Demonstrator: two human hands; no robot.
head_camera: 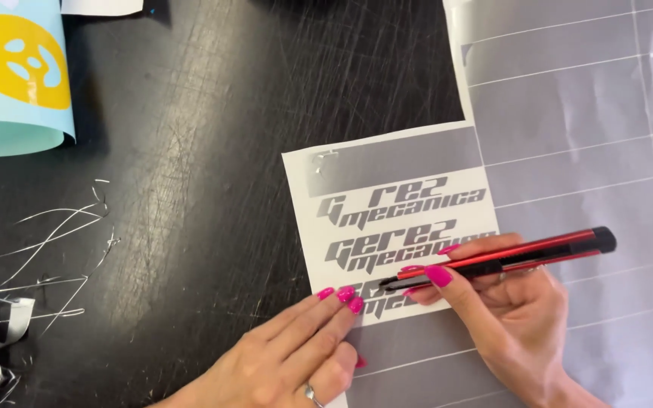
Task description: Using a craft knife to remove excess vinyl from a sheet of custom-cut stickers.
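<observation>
A white backing sheet [305, 211] with grey cut-vinyl lettering lies on the black table [190, 151]. My left hand [289, 355] lies flat with its fingertips pressing the sheet's lower left edge. My right hand [508, 317] grips a red and black craft knife [523, 255] like a pen. The knife's tip touches the lowest row of lettering, just right of my left fingertips. Both hands have bright pink nails, and a ring shows on my left hand.
A large grey vinyl sheet [583, 113] with cut lines covers the right side. Thin silver vinyl scraps [39, 249] lie at the left. A light blue roll with a yellow shape [13, 75] sits at the top left.
</observation>
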